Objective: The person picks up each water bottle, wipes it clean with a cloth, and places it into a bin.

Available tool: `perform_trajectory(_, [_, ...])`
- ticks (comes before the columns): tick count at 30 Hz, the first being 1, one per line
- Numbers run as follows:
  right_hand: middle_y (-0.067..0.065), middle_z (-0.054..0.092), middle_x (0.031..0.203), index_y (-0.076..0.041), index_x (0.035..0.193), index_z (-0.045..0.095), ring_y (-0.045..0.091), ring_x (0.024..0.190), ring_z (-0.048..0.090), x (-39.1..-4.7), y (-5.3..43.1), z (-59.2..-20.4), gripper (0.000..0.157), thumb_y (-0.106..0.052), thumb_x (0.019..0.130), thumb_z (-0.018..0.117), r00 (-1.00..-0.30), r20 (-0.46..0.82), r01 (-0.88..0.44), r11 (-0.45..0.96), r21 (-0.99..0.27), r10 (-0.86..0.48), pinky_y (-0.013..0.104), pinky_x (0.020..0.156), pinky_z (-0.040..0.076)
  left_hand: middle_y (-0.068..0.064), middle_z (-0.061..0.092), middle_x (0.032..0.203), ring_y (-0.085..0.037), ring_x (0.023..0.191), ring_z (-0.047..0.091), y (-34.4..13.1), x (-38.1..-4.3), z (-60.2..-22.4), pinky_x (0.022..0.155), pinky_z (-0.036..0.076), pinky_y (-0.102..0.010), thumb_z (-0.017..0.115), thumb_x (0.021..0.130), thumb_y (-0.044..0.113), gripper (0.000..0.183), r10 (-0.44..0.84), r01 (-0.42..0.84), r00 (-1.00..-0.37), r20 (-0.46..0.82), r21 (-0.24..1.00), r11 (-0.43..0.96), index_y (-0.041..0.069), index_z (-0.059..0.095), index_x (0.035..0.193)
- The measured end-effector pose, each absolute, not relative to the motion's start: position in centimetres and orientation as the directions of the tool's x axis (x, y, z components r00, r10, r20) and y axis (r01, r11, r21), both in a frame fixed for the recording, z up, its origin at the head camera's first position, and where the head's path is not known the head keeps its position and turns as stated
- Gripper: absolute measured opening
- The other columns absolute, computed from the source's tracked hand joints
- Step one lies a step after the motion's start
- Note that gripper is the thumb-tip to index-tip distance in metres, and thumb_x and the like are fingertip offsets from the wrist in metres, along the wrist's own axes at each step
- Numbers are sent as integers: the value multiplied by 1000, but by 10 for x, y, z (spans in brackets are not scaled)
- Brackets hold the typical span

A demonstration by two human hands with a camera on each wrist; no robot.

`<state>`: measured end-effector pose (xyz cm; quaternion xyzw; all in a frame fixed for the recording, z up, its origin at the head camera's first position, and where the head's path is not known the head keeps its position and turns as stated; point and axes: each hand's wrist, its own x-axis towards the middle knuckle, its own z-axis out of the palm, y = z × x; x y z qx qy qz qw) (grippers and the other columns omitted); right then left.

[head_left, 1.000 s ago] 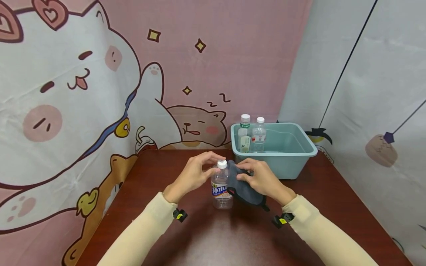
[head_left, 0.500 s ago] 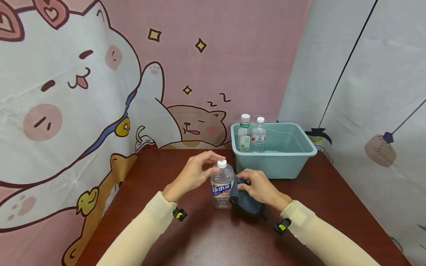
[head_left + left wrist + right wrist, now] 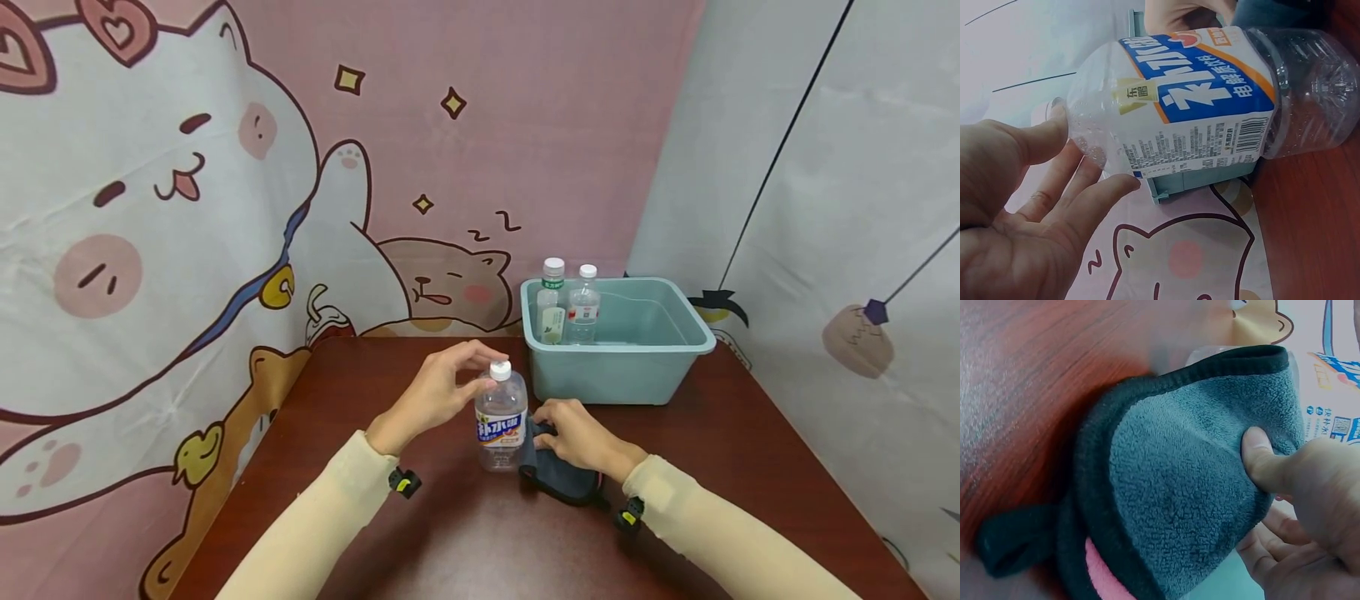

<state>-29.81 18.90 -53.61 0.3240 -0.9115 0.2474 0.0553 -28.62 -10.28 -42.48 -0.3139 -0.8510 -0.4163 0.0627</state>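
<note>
A clear plastic bottle [image 3: 500,428] with a white cap and a blue-and-orange label stands upright on the table. At its neck, my left hand [image 3: 438,387] holds it between thumb and fingers. In the left wrist view, the thumb [image 3: 1047,137] lies by the cap. My right hand [image 3: 581,437] pinches a grey terry cleaning cloth [image 3: 1179,481] with black edging, a hanging loop and a bit of pink showing. That cloth lies against the lower right side of the bottle. Parts of the right fingers are hidden behind it.
A pale teal plastic tub [image 3: 607,375] stands at the table's back right. Inside it, on the left, are two capped bottles, one with a green-and-white label [image 3: 552,304] and one with a white-and-red label [image 3: 583,312]. The dark red-brown table [image 3: 360,375] backs onto a cartoon-printed wall covering.
My right hand has slid the cloth down the bottle's right side from near the cap towards the base, uncovering more of the label. My left hand and the bottle stay in place.
</note>
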Motion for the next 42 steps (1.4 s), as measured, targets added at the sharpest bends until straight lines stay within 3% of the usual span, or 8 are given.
perform_trajectory(12, [15,88,113,2,116,86,23,105,84,-302,186,-543,24,-8,96,96,-766,265,-638,645,-420,-586,40,86,71,0,81,144,-26,136,80,-102,-285,-424,116,67,-50,86,106,12,42,482,587,-795,367,665,461,23,76,146])
perform_trajectory(17, [13,89,117,0,120,88,26,107,85,-301,189,-545,26,-10,97,96,-788,273,-612,653,-447,-551,45,91,72,1,81,144,-25,136,80,-102,-286,-426,115,68,-50,86,106,13,42,480,581,-799,362,671,461,25,76,145])
perform_trajectory(23, [6,89,121,-5,125,89,18,105,81,-297,194,-542,28,-15,99,95,-827,288,-558,644,-523,-483,41,90,69,1,81,145,-25,136,80,-102,-287,-426,115,68,-50,87,105,13,44,485,583,-796,362,674,454,25,76,146])
perform_trajectory(33, [1,89,123,-11,130,89,11,103,81,-292,195,-519,31,-15,100,94,-857,315,-510,577,-638,-408,30,90,68,-1,81,144,-26,137,79,-103,-286,-423,116,67,-51,86,106,11,43,486,578,-799,354,673,461,23,76,145])
perform_trajectory(38, [1,88,126,-12,133,88,14,106,83,-290,195,-498,32,-15,102,93,-858,342,-508,543,-668,-382,30,92,69,0,81,144,-27,137,79,-103,-286,-423,115,67,-50,87,105,12,43,488,582,-797,356,667,465,23,76,145])
perform_trajectory(42, [2,87,126,-13,132,88,17,110,84,-289,194,-480,32,-13,101,93,-823,437,-569,509,-647,-364,34,95,71,-1,81,144,-26,136,80,-103,-286,-424,114,68,-48,87,105,12,44,494,593,-790,364,658,464,23,76,146])
